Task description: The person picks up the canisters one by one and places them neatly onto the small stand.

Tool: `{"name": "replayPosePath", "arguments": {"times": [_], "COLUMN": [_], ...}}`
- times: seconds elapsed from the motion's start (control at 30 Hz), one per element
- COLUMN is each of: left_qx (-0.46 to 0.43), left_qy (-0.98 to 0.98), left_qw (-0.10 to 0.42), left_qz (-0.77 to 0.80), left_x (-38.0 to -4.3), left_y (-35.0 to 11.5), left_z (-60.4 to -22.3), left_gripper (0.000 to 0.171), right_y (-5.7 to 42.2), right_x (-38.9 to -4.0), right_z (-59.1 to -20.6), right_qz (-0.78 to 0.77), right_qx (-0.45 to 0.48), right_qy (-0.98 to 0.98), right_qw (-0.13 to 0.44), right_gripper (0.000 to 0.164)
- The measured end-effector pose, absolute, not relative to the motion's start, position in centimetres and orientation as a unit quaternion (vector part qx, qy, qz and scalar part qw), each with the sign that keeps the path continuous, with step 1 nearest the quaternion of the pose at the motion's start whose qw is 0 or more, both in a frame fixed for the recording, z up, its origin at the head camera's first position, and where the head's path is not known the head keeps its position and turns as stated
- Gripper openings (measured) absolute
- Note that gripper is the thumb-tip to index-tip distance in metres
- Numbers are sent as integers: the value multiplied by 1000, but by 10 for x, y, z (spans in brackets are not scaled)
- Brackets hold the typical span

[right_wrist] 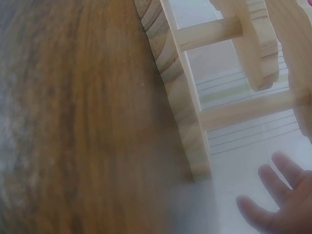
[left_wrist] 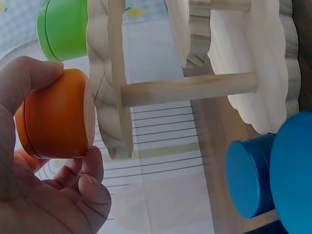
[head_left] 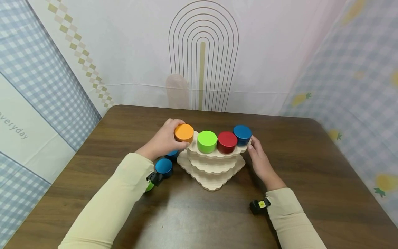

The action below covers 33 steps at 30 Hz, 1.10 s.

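My left hand (head_left: pixel 164 138) pinches an orange round block (head_left: pixel 184 132) between thumb and fingers at the left end of a tiered wooden stand (head_left: pixel 211 168). In the left wrist view, the orange block (left_wrist: pixel 56 114) is beside the scalloped top tier (left_wrist: pixel 108 73), its flat base facing the wood. Along that tier stand a green block (head_left: pixel 207 141), a red block (head_left: pixel 227 141) and a blue block (head_left: pixel 242 135). At the tier's right end is my right hand (head_left: pixel 260 160), fingers extended near the blue block; whether they touch is unclear. The right wrist view shows loosely spread fingers (right_wrist: pixel 275 185).
Blue blocks (head_left: pixel 163 167) lie on the brown table (head_left: pixel 199 218) left of the stand, below my left forearm. A green block (head_left: pixel 149 186) is partly hidden by the left wrist camera. Patterned cloth (head_left: pixel 140 52) hangs behind the table.
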<state>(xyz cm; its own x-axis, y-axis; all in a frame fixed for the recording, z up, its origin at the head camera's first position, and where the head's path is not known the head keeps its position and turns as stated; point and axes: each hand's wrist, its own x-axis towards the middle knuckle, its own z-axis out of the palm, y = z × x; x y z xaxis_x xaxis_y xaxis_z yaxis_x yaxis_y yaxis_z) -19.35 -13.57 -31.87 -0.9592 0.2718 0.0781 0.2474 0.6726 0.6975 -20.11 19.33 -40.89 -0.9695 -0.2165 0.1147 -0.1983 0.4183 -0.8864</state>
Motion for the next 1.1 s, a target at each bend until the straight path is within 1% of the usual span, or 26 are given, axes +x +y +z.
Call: {"name": "replayPosePath", "arguments": {"times": [0.43,0.63,0.97,1.1], "left_qx": [151,149,148,148], "left_qy": [917,921,922,920], "left_qw": [29,40,51,51], "left_qz": [369,357,354,358], "left_x": [-199,-202,-204,-205], "left_y": [-124,-124,-125,-126], "left_z": [-320,-320,-318,-319], "left_gripper": [65,63,65,69], "right_y": [193,192,193,193], "right_x": [-202,-201,-202,-203], "right_z": [-411,-410,-412,-412], "right_qz": [-527,-528,-529,-528], "right_qx": [-130,-131,-131,-131], "right_qy": [840,839,838,839], "right_qw": [-3,-1,-4,-6], "right_gripper": [52,52,53,53]}}
